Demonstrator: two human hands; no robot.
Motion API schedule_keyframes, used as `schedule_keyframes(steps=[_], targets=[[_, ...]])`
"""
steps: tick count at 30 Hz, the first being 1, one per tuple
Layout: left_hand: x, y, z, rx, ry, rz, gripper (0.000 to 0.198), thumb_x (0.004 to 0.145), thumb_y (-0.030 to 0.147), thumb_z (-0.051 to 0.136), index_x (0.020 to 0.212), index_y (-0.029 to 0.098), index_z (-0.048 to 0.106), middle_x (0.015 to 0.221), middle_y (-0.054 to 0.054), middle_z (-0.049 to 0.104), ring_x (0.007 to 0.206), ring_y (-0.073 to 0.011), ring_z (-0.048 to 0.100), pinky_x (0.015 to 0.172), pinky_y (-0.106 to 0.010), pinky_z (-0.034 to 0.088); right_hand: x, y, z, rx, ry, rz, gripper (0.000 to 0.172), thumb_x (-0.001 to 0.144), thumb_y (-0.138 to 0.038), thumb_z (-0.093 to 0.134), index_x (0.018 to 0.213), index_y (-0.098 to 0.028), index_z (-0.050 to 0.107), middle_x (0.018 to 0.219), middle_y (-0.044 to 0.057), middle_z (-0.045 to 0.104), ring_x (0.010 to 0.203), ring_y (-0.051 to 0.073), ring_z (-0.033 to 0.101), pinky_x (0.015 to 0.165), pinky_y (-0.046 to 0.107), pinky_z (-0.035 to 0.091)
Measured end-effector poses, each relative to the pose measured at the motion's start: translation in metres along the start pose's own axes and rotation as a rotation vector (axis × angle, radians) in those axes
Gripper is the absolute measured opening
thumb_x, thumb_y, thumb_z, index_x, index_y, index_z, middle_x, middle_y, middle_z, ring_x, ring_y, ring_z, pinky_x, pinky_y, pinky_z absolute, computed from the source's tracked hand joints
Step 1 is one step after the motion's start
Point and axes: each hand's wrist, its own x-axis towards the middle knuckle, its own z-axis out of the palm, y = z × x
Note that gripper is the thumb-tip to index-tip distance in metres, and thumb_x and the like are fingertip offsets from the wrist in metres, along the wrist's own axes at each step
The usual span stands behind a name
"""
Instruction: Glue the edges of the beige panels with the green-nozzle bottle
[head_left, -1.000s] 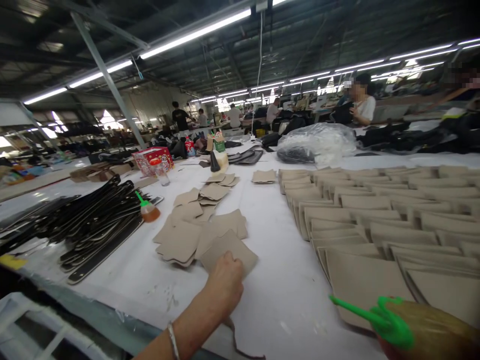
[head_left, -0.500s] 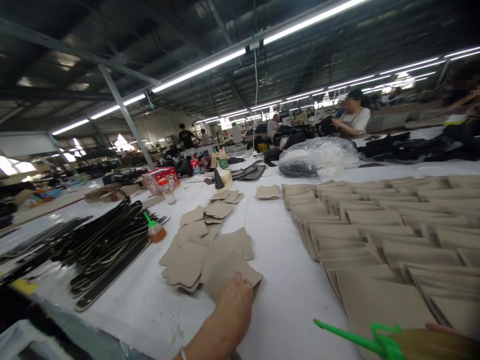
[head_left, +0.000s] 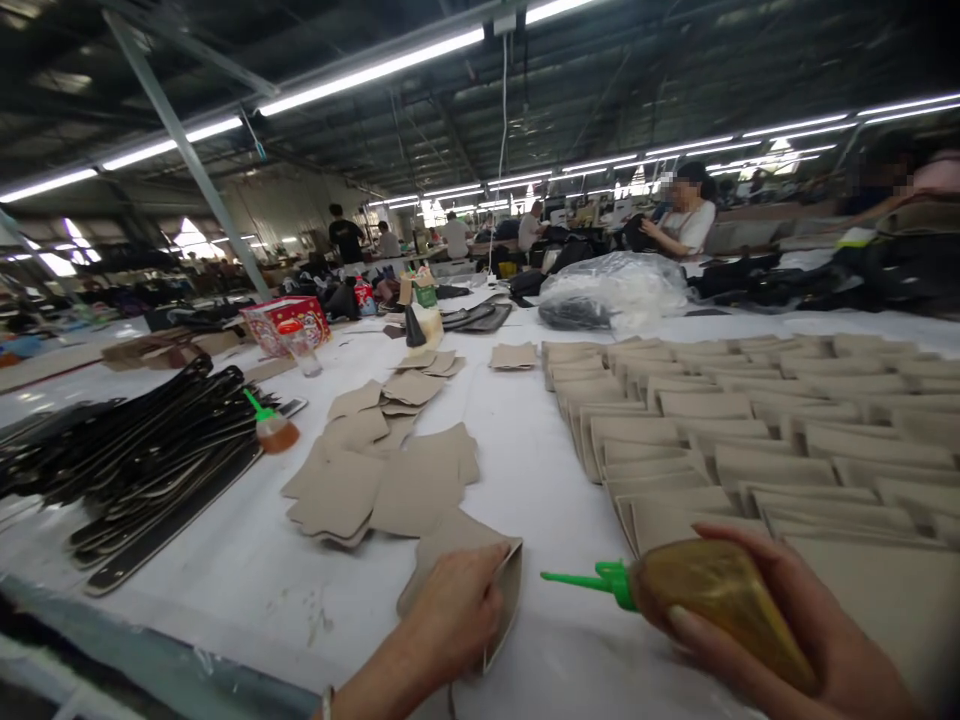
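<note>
My left hand [head_left: 457, 610] is closed on a beige piece [head_left: 442, 540] near the table's front edge; the piece is bent, its right side folded down under my fingers. To the right, my right hand [head_left: 802, 630] grips a squeeze bottle [head_left: 720, 600] of amber liquid, whose green nozzle points left toward the beige piece without touching it. Beyond my left hand lies a loose pile of beige pieces [head_left: 337, 495]. Rows of overlapping beige pieces [head_left: 712, 405] cover the right side of the table.
Black strips [head_left: 150, 450] are heaped at the left, beside a second green-tipped bottle [head_left: 276, 432]. Farther back stand a red box [head_left: 285, 325], a clear jar [head_left: 301, 350] and a plastic-wrapped bundle [head_left: 615, 290]. A person [head_left: 686, 215] sits beyond the table, with others behind.
My right hand has come into view with the bottle, now upright to the left of its earlier place. The beige piece under my left hand is now bent. The view has shifted.
</note>
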Motion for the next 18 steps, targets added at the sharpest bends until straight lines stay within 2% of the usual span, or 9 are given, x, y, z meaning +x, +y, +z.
schedule_keyframes(steps=[3, 7, 18], targets=[[0.000, -0.004, 0.003, -0.050, 0.002, 0.038, 0.055, 0.078, 0.012, 0.038, 0.128, 0.027, 0.057, 0.122, -0.001, 0.065, 0.111, -0.0216, 0.059, 0.095, -0.029, 0.042, 0.003, 0.004, 0.013, -0.109, -0.051, -0.167, 0.053, 0.074, -0.055, 0.069, 0.115, -0.025, 0.052, 0.095, 0.004, 0.067, 0.076, 0.024, 0.069, 0.062, 0.024, 0.059], [0.002, -0.004, 0.002, -0.045, -0.008, 0.037, 0.054, 0.079, 0.012, 0.038, 0.126, 0.027, 0.058, 0.119, -0.001, 0.067, 0.110, -0.0231, 0.060, 0.095, -0.031, 0.043, 0.008, 0.001, 0.024, -0.237, -0.065, -0.277, 0.048, 0.081, -0.054, 0.064, 0.117, -0.026, 0.050, 0.099, 0.003, 0.065, 0.079, 0.021, 0.068, 0.065, 0.023, 0.057], [0.003, -0.007, 0.004, -0.065, -0.013, 0.055, 0.040, 0.080, 0.013, 0.040, 0.110, 0.027, 0.061, 0.107, -0.002, 0.070, 0.102, -0.0223, 0.062, 0.088, -0.028, 0.044, 0.011, -0.014, 0.046, -0.314, -0.094, -0.460, 0.044, 0.084, -0.046, 0.064, 0.119, -0.024, 0.048, 0.101, 0.004, 0.060, 0.081, 0.020, 0.063, 0.071, 0.026, 0.053]])
